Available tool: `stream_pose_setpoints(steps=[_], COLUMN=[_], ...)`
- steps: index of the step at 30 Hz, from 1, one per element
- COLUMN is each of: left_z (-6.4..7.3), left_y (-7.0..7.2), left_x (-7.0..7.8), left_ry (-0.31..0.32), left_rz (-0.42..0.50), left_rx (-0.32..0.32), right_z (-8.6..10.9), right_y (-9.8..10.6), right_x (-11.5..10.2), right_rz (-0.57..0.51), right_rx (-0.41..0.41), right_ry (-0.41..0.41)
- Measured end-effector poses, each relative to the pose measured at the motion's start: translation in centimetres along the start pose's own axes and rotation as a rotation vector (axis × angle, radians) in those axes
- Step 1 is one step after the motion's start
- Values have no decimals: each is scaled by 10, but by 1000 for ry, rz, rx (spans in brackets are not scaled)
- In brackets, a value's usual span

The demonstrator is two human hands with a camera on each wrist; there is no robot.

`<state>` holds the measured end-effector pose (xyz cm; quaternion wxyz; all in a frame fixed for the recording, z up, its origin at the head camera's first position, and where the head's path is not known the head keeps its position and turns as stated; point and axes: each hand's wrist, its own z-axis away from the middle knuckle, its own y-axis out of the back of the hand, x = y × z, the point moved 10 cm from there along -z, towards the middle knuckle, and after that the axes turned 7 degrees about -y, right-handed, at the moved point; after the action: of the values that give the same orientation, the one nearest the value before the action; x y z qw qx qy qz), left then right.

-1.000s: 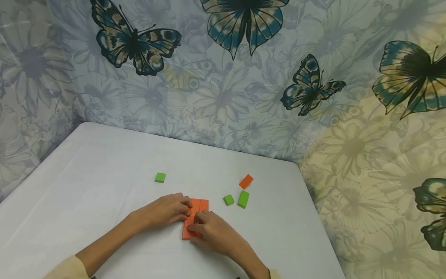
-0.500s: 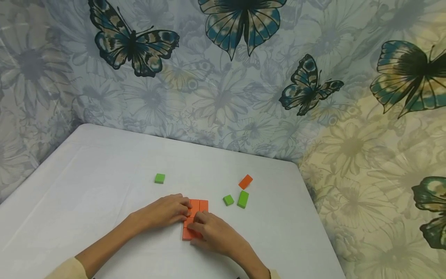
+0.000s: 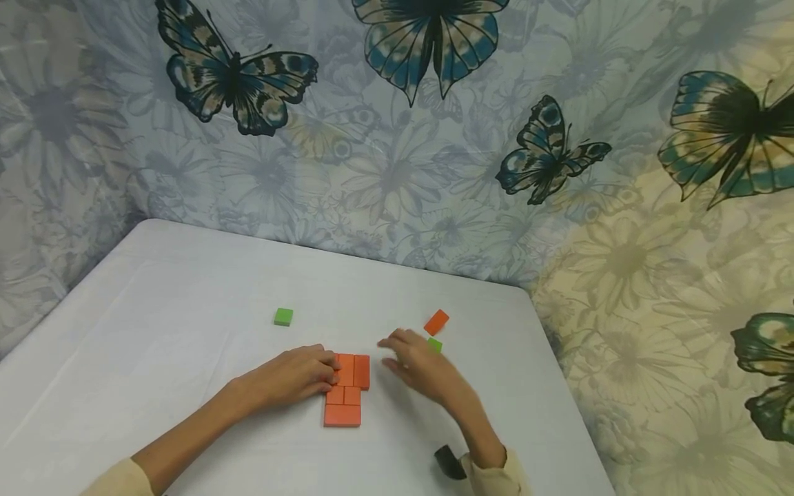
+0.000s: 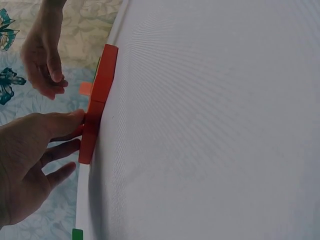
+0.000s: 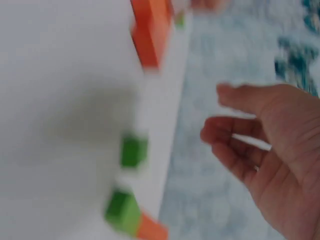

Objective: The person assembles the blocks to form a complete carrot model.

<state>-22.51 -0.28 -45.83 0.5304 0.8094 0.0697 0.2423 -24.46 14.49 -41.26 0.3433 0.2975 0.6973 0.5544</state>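
Basically, left hand (image 3: 304, 372) rests relaxed fingers on the left side of the flat, wooden-looking orange block cluster (image 3: 351, 397); light pressure should keep joins tight. Right hand (image 3: 422, 362), loosely curved, holding nothing, hovers cluster-right; best lift clear of its corner. White cloth-covered table (image 3: 205, 310) offers most room cluster-left; a green rectangular block (image 3: 435, 345) and orange rectangular block (image 3: 437, 322), both wooden-looking, crowd cluster-right, table edge well beyond.

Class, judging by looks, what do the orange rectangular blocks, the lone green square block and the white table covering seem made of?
Orange rectangular blocks: probably painted wood, possibly plastic; even, matte colour and crisp edges.
Lone green square block: likely similar; uniform colour, no bright glare.
White table covering: perhaps matte cloth; fine ribbed lines hint at weave.
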Motion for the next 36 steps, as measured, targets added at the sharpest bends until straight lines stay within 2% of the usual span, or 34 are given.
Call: stream_pose_setpoints(steps=[4,8,12,18,21,25,28,33,36], left_z=[0,-1,-2,-2,-2,-3,-3,-2,-1], left_y=[4,4,4,4,4,3,2,1,1], left_x=[3,4,4,3,3,5,5,3,1], left_ry=[-5,-7,0,23,30,22,17,30,43], left_rz=[-7,-10,-14,-16,-14,-10,-4,-11,-15], left_rx=[11,11,7,6,7,12,14,14,6], right_z=[-7,-3,6,9,8,5,6,20,32], right_y=[19,13,2,1,-3,-11,-15,-10,-9], right_x=[62,109,135,155,164,174,185,201,209], right_rz=[58,170,218,199,171,122,16,-220,-304], right_rx=[58,1,-34,50,59,31,19,123,163], right_ry=[-155,-260,-296,-352,-384,-425,-483,-529,-556])
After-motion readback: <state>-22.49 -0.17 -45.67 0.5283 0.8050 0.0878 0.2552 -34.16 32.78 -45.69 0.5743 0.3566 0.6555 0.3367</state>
